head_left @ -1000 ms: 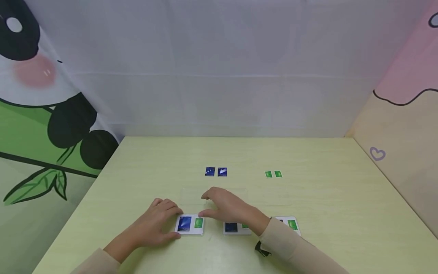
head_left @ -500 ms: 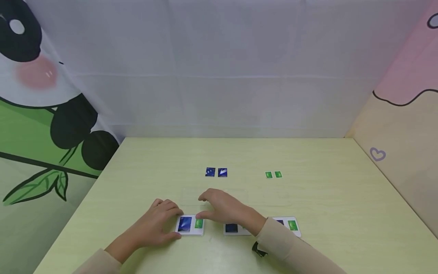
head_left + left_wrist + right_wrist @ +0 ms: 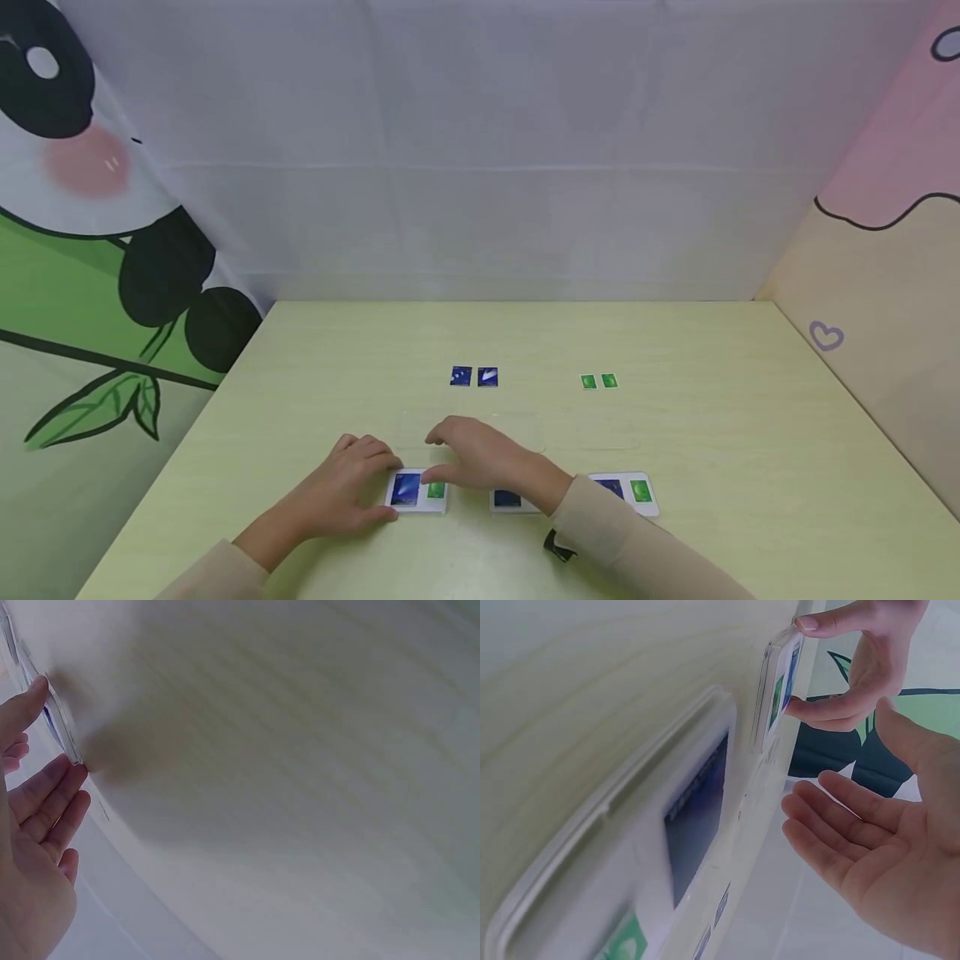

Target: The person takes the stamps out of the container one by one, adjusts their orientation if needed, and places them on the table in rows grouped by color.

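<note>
My left hand (image 3: 341, 492) holds the leftmost white flat rectangular case (image 3: 422, 502) on the table, its fingertips at the far edge and the thumb at the near edge. A larger blue picture and a smaller green picture lie side by side on the case. Over the same case hovers my right hand (image 3: 483, 454), fingers spread from the thumb and nothing between them. In the head view its thumb overlaps the green picture. The right wrist view shows this hand (image 3: 892, 847) apart from the case.
A middle case (image 3: 512, 502) is partly hidden by my right wrist, and a right-hand case (image 3: 637, 492) by the sleeve. Two small blue cards (image 3: 487, 377) and two small green cards (image 3: 609, 381) lie farther back. Faint transparent rectangles (image 3: 517, 417) lie between the rows.
My right hand has shifted a little left, so its thumb now covers part of the green picture on the leftmost case. My left hand stays in place.
</note>
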Demonstrator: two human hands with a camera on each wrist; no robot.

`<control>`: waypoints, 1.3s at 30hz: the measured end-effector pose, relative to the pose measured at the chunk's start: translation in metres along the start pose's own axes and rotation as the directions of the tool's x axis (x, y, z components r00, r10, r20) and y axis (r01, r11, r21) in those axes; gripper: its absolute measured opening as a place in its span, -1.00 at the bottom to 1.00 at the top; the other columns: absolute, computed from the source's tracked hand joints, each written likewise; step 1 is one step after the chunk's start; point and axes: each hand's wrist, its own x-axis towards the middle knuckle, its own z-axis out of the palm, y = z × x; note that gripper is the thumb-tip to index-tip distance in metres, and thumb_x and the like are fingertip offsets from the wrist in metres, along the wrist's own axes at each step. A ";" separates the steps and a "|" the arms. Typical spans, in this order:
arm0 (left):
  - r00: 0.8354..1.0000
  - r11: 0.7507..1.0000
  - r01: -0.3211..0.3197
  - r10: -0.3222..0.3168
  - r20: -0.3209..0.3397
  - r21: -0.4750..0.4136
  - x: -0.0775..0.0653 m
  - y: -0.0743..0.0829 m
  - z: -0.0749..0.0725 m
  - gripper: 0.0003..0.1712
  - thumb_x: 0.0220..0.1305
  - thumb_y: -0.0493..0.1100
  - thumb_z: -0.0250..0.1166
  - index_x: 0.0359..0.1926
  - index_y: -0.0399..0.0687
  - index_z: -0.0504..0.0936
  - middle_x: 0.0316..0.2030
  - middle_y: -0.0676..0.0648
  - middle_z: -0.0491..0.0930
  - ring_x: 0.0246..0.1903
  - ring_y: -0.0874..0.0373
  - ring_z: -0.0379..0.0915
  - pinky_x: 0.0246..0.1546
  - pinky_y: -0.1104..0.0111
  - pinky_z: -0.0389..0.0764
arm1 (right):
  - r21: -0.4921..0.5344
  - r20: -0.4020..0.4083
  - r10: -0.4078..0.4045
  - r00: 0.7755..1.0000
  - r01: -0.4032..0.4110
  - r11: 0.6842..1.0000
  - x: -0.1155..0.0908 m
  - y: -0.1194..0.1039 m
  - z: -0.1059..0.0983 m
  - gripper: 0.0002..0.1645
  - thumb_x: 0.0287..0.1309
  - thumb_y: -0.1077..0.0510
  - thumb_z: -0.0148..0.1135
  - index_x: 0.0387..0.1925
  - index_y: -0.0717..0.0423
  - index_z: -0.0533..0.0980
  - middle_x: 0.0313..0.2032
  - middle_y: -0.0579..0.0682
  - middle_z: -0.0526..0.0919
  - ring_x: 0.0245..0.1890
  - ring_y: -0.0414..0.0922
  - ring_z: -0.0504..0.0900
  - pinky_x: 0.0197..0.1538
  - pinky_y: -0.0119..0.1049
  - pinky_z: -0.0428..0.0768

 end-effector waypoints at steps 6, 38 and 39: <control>1.000 1.000 -0.013 0.013 -0.007 0.010 -0.001 0.000 -0.001 -0.42 -0.02 0.26 0.41 -0.05 0.05 0.62 -0.11 0.14 0.59 -0.04 0.21 0.42 0.01 0.18 0.30 | -0.005 0.003 0.001 1.000 -0.001 1.000 0.003 -0.004 0.002 -0.36 0.14 -0.22 0.27 0.16 0.04 0.49 0.10 -0.08 0.61 0.14 -0.18 0.55 0.18 -0.35 0.50; 1.000 1.000 -0.023 0.023 0.014 -0.015 -0.002 0.004 -0.008 -0.42 -0.04 0.22 0.44 -0.06 0.01 0.64 -0.13 0.13 0.61 -0.04 0.19 0.43 0.11 0.10 0.33 | -0.034 0.060 -0.020 0.998 0.022 0.999 0.012 -0.020 0.016 -0.36 0.11 -0.22 0.30 0.12 0.05 0.51 0.03 -0.09 0.63 0.00 -0.25 0.57 0.08 -0.42 0.51; 1.000 1.000 -0.022 0.022 0.015 -0.017 -0.002 0.004 -0.008 -0.42 -0.04 0.22 0.44 -0.06 0.01 0.64 -0.13 0.13 0.61 -0.04 0.19 0.43 0.11 0.10 0.32 | -0.037 0.063 -0.021 0.998 0.024 0.999 0.012 -0.020 0.016 -0.36 0.11 -0.22 0.30 0.12 0.05 0.52 0.03 -0.09 0.64 -0.02 -0.26 0.57 0.07 -0.43 0.51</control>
